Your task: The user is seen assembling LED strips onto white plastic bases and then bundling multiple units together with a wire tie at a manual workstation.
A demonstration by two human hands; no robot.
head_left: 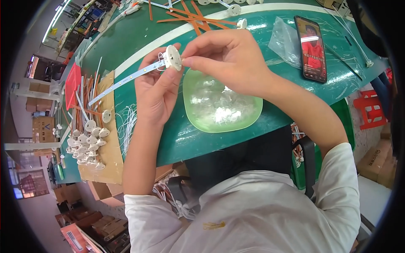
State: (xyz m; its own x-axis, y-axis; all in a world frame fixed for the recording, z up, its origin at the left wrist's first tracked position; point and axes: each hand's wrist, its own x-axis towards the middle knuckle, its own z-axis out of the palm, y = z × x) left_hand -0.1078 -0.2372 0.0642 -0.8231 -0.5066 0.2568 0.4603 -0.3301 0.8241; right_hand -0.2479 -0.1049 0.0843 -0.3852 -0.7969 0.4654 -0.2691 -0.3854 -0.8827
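Note:
My left hand (155, 95) is closed on an LED light strip with a round white end piece (173, 58). The pale strip (122, 83) points away to the lower left, and thin white wire loops stand beside the disc. At the disc's right edge, my right hand (240, 63) pinches thumb and forefinger together; whatever lies between the tips is too small to make out. Below the hands sits a light green bowl (190, 114) holding small clear and white pieces, too blurred to name.
Several finished-looking strips with white discs (88, 145) lie on cardboard (114, 156) at left, beside white wires (128, 126) and a red basket (72, 86). Orange strips (198, 19) cross at the back. A phone (311, 50) and a plastic bag (284, 42) are at right.

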